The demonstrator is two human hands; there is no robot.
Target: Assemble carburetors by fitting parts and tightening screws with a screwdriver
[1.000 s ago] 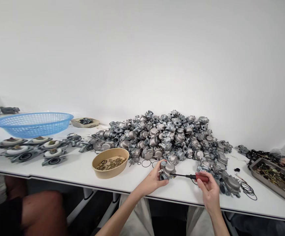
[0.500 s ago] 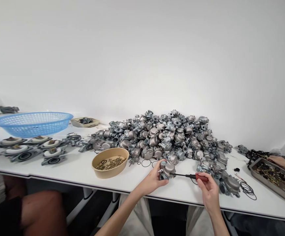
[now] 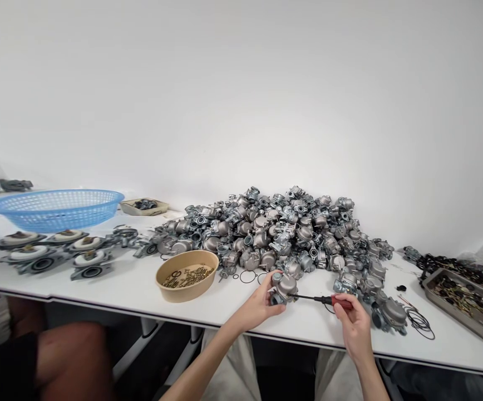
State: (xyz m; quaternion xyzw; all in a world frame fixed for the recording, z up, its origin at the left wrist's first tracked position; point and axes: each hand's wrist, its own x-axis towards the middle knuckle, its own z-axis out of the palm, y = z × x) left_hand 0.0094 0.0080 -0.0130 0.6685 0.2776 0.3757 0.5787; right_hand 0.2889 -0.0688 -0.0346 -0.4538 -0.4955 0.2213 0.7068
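Your left hand (image 3: 258, 305) grips the carb (image 3: 286, 285) over the table (image 3: 141, 285) near its front edge, thumb on the near side, fingers on the far; your right hand (image 3: 355, 323) is closed around the red handle of the driver (image 3: 342, 302), whose shaft runs to the carb's right side; whether the tip sits in a screw is too small to tell; over the last second neither hand has visibly shifted, so I'd judge you are bearing on one spot, that step unfinished; rings (image 3: 247, 277) lie flat behind the carb, just before the pile (image 3: 262, 239); the bowl (image 3: 185, 295) of screws (image 3: 193, 275) stands to the left, unmoved, the basket (image 3: 53, 214) beyond; the clear change is at far right, where a co-worker's hand has left the tray (image 3: 454, 319), which should not affect your hold
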